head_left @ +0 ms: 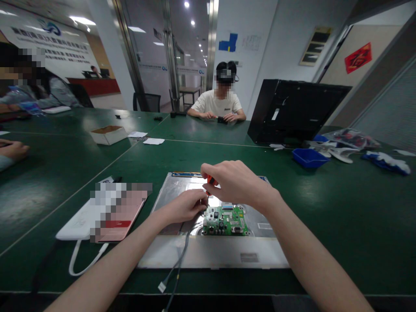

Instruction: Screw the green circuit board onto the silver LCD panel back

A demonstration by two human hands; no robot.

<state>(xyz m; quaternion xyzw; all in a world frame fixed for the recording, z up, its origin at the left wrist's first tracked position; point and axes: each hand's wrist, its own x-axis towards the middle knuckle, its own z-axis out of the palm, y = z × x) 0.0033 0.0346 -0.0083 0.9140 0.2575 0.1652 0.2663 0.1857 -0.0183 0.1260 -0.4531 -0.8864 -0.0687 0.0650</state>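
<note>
By the circuit board (225, 221), the right hand (232, 181) grips a screwdriver (212, 180), the left hand (191, 205) closed near its tip.

The right hand (227, 180) covered most of the orange screwdriver (212, 180), and its tip could not be made out by the left hand (191, 203). Toward seven o'clock, a dark cable (177, 277) ran past the bottom edge. At eight, pixelation masked parts of the pink phone (125, 221) and white device (78, 221); at nine, the left edge cut another person's hand (16, 150). At five, the panel label (249, 258) was too small to read. At twelve, the seated person's face (224, 89) was blurred.
</note>
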